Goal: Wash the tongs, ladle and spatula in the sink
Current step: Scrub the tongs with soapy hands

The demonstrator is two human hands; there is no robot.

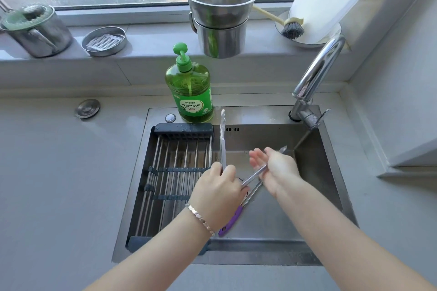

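Observation:
Metal tongs [222, 139] are spread wide over the steel sink [248, 258]. My left hand [218, 192] grips them at the hinge end. One arm points up toward the soap bottle. The other arm runs right, through my right hand [275, 168], which is curled loosely round it, and its tip sticks out beyond the thumb. Below my hands a utensil with a purple handle [230, 221] lies slanted in the basin. Its head is hidden under my right hand, so I cannot tell whether it is the ladle or the spatula.
A dark drain rack [175, 172] spans the sink's left half. A green dish-soap bottle [191, 87] stands on the back rim and the faucet [316, 73] at the back right. On the window sill are stacked steel pots [220, 16], a dish brush [292, 28] and a steel tin [104, 41].

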